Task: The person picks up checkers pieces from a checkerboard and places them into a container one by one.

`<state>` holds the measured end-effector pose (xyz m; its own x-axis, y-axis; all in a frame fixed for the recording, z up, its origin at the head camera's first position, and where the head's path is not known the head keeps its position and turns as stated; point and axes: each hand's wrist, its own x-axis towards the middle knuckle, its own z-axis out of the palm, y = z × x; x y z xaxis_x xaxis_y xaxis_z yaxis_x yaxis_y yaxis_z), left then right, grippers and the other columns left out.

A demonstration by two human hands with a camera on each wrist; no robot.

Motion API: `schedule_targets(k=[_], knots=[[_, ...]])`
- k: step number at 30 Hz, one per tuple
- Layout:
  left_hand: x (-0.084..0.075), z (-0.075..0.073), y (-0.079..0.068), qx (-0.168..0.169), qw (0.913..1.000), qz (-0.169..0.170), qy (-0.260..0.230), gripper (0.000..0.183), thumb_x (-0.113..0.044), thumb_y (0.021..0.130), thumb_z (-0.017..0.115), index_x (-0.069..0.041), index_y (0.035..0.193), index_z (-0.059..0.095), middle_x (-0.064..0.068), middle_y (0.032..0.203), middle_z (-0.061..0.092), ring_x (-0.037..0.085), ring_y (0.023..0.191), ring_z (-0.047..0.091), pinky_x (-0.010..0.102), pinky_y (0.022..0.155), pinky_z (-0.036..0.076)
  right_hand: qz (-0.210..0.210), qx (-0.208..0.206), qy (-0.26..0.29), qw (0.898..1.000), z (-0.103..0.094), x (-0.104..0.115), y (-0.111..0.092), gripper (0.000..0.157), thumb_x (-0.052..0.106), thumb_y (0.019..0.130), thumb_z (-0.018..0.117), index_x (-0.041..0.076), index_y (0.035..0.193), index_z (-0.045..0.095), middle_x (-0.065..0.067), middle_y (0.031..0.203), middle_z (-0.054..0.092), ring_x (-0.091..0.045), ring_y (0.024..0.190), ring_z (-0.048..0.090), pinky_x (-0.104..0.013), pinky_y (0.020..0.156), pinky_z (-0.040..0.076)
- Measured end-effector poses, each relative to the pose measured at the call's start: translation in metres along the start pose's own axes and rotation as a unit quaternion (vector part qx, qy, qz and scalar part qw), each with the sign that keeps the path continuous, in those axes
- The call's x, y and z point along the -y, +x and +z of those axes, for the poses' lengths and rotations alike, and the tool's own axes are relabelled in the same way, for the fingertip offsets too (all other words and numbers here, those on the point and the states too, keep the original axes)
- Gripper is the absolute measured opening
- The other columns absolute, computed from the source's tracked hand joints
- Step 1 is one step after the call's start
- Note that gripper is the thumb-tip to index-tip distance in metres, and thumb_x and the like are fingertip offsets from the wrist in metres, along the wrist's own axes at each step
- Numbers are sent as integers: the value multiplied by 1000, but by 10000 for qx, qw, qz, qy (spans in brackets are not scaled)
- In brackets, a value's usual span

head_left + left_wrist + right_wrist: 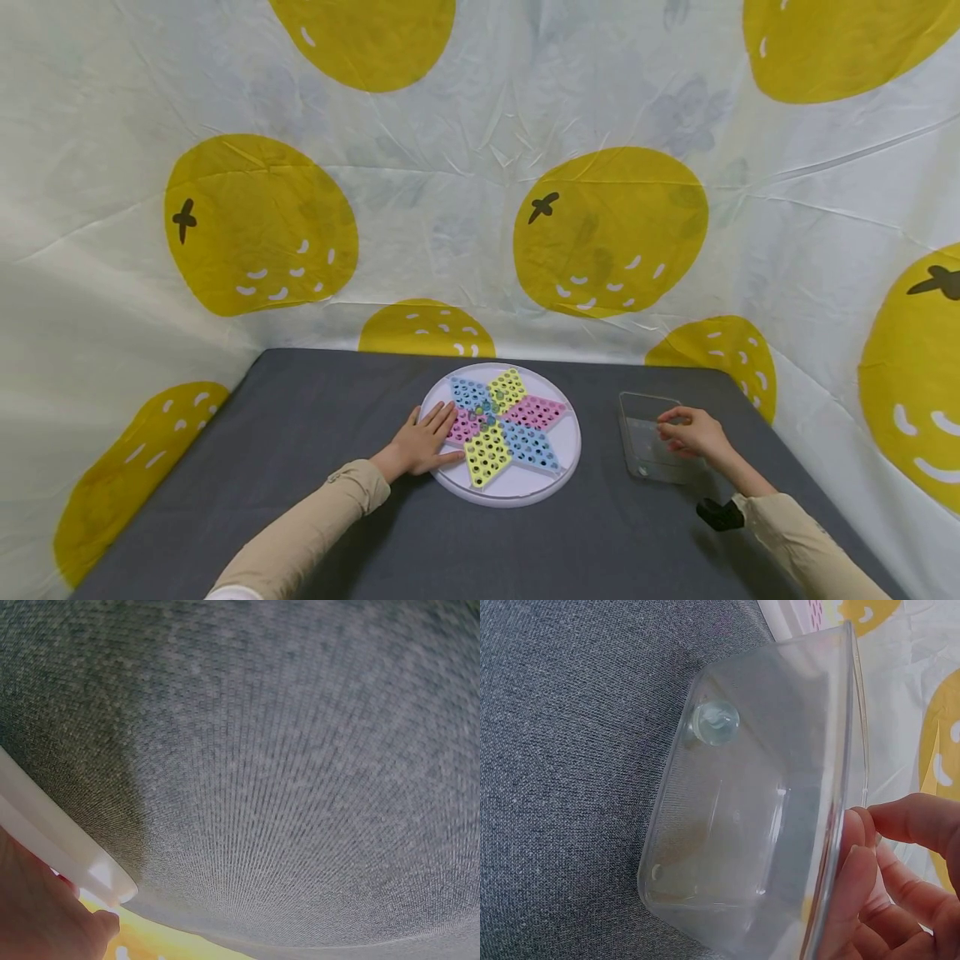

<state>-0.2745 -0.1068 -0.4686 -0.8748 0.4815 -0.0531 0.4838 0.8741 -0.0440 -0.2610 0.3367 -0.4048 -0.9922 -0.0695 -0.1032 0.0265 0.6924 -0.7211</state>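
Note:
A round white Chinese checkers board [551, 483] lies on the dark cloth, its star points pink, yellow and blue. Glass marbles [487, 410] cluster near its middle. My left hand [420, 440] rests on the board's left edge with fingers spread. In the left wrist view, part of that hand [45, 911] shows beside the board's white rim [67, 844]. My right hand [693, 435] hovers over a clear plastic box [637, 442], fingers loosely bent. One clear marble [716, 722] sits in a corner of the box. The right fingers [859, 881] overlap its rim in the right wrist view.
A dark grey cloth [300, 433] covers the table. Behind and at both sides hangs a white curtain [435, 225] with large yellow fruit prints. A black strap-like piece [720, 514] sits at the right sleeve cuff.

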Motion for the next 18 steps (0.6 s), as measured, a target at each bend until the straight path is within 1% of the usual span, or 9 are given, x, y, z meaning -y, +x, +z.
schedule_targets(k=[7, 18], knots=[[-1, -2, -2, 17, 10000, -3, 21, 80, -64, 86, 30, -10, 144, 17, 5, 151, 14, 22, 139, 15, 52, 107, 16, 17, -25, -9, 10000, 0, -1, 1, 35, 20, 87, 55, -7, 109, 55, -18, 87, 67, -22, 66, 64, -34, 57, 52], [-1, -3, 0, 96, 9999, -46, -11, 81, -64, 86, 30, -10, 144, 16, 4, 151, 12, 22, 139, 13, 52, 108, 15, -26, -17, -21, 10000, 0, -1, 0, 35, 21, 87, 55, -7, 109, 55, -18, 87, 67, -22, 67, 64, -35, 58, 52]])
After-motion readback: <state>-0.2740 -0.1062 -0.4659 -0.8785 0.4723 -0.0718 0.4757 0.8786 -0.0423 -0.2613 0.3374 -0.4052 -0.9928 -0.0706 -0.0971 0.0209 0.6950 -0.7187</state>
